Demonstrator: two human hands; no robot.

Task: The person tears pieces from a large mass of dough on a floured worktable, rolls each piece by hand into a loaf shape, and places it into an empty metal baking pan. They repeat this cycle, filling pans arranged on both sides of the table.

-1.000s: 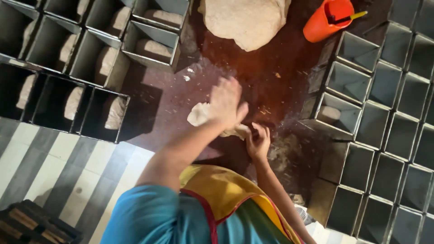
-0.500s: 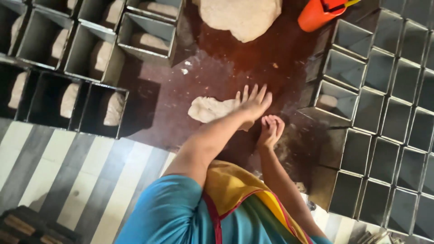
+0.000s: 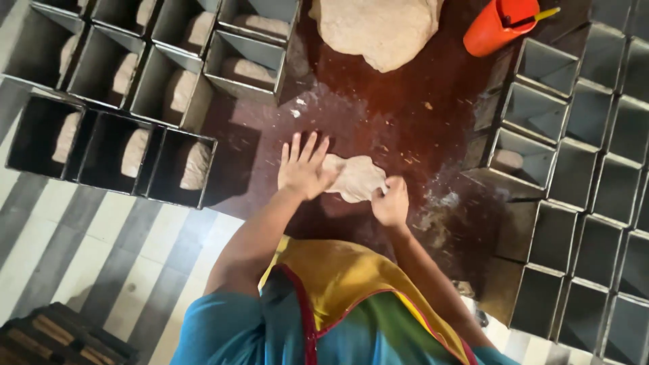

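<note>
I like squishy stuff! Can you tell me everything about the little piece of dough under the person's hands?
The small piece of dough is pale beige, soft-looking and pressed into a flattish, uneven patch. It lies on the dark brown worktable, dusted with flour, well below the far bigger dough mound. The left hand lies spread and flat on its left edge, fingers open. The right hand pinches its right edge.

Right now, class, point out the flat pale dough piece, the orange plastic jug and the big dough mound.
flat pale dough piece (image 3: 358, 179), head view, its middle
orange plastic jug (image 3: 497, 26), head view, its side
big dough mound (image 3: 375, 30), head view, its top
</note>
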